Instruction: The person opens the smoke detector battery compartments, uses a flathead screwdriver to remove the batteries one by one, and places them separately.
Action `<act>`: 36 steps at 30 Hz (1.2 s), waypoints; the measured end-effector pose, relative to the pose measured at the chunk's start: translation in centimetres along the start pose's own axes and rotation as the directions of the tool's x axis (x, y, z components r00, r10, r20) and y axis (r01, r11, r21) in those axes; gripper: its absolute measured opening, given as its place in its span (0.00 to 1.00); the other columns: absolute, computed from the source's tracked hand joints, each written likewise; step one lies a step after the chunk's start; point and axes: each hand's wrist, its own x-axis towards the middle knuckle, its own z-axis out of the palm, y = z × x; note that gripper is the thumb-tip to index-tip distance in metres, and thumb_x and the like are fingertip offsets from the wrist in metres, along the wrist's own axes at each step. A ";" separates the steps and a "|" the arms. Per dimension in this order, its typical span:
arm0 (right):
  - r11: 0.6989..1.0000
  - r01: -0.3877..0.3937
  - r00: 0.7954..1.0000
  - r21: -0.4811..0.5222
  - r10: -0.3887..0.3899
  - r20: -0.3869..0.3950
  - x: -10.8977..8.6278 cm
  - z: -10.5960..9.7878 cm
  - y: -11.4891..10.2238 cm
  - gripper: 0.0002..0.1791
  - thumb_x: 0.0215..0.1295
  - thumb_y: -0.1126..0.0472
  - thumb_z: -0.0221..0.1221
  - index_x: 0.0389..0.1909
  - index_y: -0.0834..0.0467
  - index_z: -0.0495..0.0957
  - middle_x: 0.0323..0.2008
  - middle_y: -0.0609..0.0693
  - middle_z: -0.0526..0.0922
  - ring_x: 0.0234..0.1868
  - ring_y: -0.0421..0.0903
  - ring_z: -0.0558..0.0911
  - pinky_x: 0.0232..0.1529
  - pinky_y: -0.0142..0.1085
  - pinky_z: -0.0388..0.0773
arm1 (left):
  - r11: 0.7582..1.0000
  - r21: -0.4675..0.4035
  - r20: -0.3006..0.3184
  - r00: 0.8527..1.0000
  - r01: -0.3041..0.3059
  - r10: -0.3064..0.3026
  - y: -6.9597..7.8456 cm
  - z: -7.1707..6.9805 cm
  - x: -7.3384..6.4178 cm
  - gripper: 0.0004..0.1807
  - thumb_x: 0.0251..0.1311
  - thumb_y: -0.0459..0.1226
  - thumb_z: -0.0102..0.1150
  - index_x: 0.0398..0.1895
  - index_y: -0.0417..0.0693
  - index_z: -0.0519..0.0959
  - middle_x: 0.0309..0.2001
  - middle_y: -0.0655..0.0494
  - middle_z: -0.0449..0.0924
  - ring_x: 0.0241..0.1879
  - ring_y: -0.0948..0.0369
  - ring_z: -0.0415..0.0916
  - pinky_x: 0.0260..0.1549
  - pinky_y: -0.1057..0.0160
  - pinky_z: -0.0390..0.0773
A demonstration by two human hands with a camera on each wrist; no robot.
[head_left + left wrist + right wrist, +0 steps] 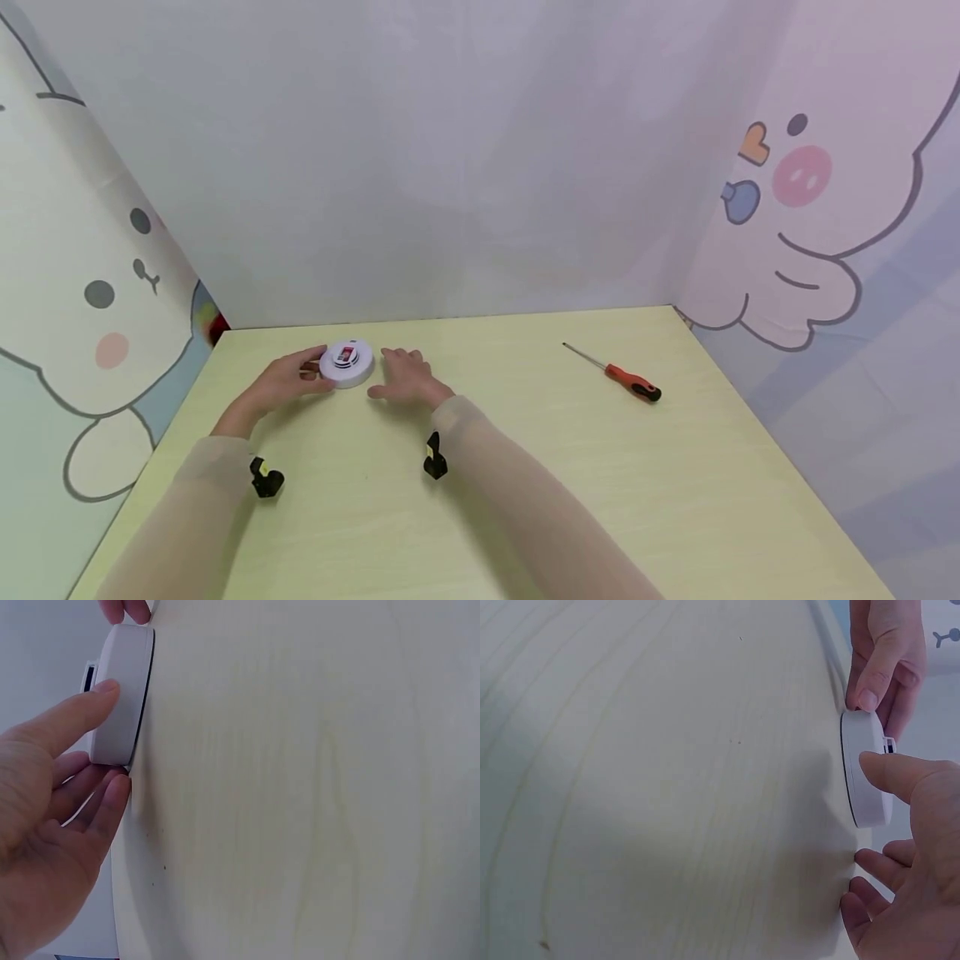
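A round white smoke detector [347, 372] with a red label on top lies flat near the back left of the table. My left hand [288, 383] holds it by its left edge. In the left wrist view the thumb presses the side wall of the detector [124, 712], and the fingers of the left hand [52, 817] curl around the rim. Just right of the detector, my right hand [408, 379] holds nothing, its thumb and fingers spread apart. Its thumb overlaps the detector [862, 802] in the right wrist view.
A screwdriver [633, 382] with a red and black handle lies at the right of the pale wooden table [525, 467], its tip toward the back left. A grey curtain [450, 167] hangs behind, and cartoon-printed cloths [810, 275] stand at both sides.
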 end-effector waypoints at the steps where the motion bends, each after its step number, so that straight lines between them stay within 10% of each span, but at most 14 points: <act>1: 1.000 0.000 1.000 -0.009 0.000 -0.002 0.0 0.0 -0.1 0.47 0.70 0.40 0.66 0.83 0.54 0.60 0.76 0.51 0.70 0.72 0.53 0.67 0.74 0.48 0.67 | 1.000 0.002 -0.003 1.000 -0.005 0.005 0.0 0.1 0.0 0.49 0.69 0.47 0.71 0.83 0.35 0.57 0.71 0.32 0.72 0.68 0.37 0.72 0.68 0.36 0.72; 20: 1.000 0.028 0.999 -0.010 -0.028 -0.036 0.0 0.2 -0.5 0.41 0.75 0.44 0.62 0.82 0.55 0.61 0.75 0.50 0.71 0.70 0.51 0.68 0.74 0.43 0.67 | 0.999 0.004 -0.022 0.998 -0.053 0.053 0.5 0.8 0.4 0.43 0.67 0.41 0.74 0.78 0.32 0.64 0.63 0.33 0.80 0.61 0.40 0.80 0.63 0.41 0.79; 36: 0.970 0.078 0.993 0.228 -0.055 -0.106 -0.4 -0.4 0.9 0.33 0.74 0.55 0.67 0.74 0.61 0.71 0.67 0.54 0.80 0.68 0.48 0.78 0.71 0.37 0.73 | 0.995 0.043 -0.103 0.990 -0.090 0.094 1.6 2.0 0.9 0.41 0.62 0.41 0.78 0.74 0.34 0.71 0.56 0.40 0.84 0.53 0.49 0.83 0.54 0.51 0.84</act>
